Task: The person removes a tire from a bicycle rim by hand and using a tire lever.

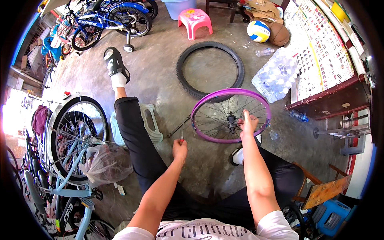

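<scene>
A bicycle wheel with a purple rim, black spokes and a dark hub leans tilted in front of me, no tyre on it. My right hand reaches over its right side, beside the hub, fingers curled at the spokes and thumb raised. To the left of the rim, my left hand is closed around a thin screwdriver with some red at its handle; its slim shaft points up, apart from the wheel. A black bicycle tyre lies flat on the floor just beyond the wheel.
Left stands a light-blue bicycle with a plastic bag. A pale plastic stool is by my left leg. Farther off are a pink stool, a blue bicycle, balls and bottled water. A wooden chair stands right.
</scene>
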`<state>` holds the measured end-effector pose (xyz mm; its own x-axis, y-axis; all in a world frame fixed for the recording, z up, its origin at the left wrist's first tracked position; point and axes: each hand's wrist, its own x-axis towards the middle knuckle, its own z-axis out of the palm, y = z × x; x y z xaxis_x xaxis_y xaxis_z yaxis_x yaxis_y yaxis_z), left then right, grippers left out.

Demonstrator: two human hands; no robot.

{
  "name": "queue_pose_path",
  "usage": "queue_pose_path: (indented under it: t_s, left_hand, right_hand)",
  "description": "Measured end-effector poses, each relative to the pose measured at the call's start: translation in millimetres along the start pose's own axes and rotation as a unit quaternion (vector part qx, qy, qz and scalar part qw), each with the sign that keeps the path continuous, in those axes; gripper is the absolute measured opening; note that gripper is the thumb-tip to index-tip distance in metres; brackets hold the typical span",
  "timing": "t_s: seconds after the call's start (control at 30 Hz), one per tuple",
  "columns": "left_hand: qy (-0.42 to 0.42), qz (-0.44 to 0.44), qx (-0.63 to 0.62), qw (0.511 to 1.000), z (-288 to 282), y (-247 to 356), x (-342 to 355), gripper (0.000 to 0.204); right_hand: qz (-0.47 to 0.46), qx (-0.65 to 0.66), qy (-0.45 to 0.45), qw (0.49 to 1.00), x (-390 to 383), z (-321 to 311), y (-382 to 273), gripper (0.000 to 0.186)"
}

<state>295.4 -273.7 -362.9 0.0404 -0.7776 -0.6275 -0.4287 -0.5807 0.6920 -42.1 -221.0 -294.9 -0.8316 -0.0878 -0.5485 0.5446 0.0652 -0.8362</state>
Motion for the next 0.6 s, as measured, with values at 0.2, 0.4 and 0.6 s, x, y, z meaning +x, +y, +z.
queue_pose_path:
  t_s: [0.2, 0.4, 0.6]
  left_hand:
    - [-0.037, 0.119, 0.291, 0.948, 2, 15, 21, 0.044]
    - [-0.061, 0.204, 0.343, 0.915, 16, -13, 42, 0.052]
    - [-0.091, 0.220, 0.412, 0.879, 32, -24, 56, 0.061]
  right_hand:
    - [0.030, -0.043, -0.003, 0.999, 47, -5, -5, 0.069]
    - [0.076, -0.037, 0.031, 0.996, 106, 1, -9, 0.057]
    - [0.112, -0.061, 0.064, 0.990, 143, 14, 0, 0.067]
